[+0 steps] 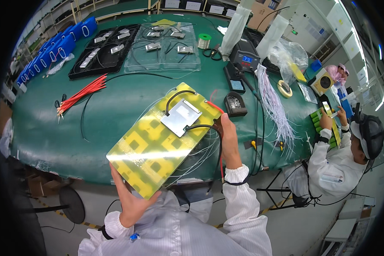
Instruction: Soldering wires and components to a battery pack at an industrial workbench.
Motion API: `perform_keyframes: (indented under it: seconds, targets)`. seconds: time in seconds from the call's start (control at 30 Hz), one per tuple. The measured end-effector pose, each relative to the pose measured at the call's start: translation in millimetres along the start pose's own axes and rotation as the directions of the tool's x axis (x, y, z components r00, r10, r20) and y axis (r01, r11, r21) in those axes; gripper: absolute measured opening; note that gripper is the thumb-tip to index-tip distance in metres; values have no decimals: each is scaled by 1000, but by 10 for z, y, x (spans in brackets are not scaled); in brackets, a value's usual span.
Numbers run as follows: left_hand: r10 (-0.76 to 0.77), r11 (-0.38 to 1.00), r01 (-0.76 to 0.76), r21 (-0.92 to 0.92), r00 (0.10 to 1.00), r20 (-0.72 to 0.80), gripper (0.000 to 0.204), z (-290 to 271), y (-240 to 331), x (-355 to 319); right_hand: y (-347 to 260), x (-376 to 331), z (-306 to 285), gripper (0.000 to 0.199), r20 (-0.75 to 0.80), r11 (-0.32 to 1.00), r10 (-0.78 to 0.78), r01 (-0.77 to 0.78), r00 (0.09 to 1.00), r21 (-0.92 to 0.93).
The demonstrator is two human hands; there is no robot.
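Note:
Between my two hands a flat yellow-faced battery pack [143, 147] is held tilted above the near side of the table. A silver circuit module [181, 118] lies on its upper face, with a black lead [175, 96] looping over it. My left hand [134, 207] is closed on the lower-left end, thumb along the near edge. At the upper-right end my right hand [229, 138] grips the edge, close to a red wire [215, 106] and a second black lead. Thin white wires [192, 164] hang below the pack. Its underside is hidden.
A soldering station [245, 59] and a tip-cleaner tray [234, 103] stand beyond my right hand. White wires [275, 102] drape the table. Red wires [83, 94] lie left. Black [102, 53] and clear trays [162, 51] hold modules. A co-worker [339, 162] sits at right.

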State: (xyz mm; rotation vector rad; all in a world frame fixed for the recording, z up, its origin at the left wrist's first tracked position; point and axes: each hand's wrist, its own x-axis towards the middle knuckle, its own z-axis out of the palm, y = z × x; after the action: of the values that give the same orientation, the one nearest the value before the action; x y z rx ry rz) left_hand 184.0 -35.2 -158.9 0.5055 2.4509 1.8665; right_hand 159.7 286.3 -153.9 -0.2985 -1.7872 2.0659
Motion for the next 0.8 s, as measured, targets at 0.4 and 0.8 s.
perform_keyframes:
  seconds: [0.4, 0.8]
  targets:
    - [153, 985, -164, 56, 975, 158, 129, -423, -144, 685, -41, -358, 159, 56, -148, 998, -57, 62, 987, 24]
    - [209, 962, -92, -257, 853, 478, 113, -839, -516, 2326, -99, -1461, 939, 55, -139, 894, -270, 195, 953, -403]
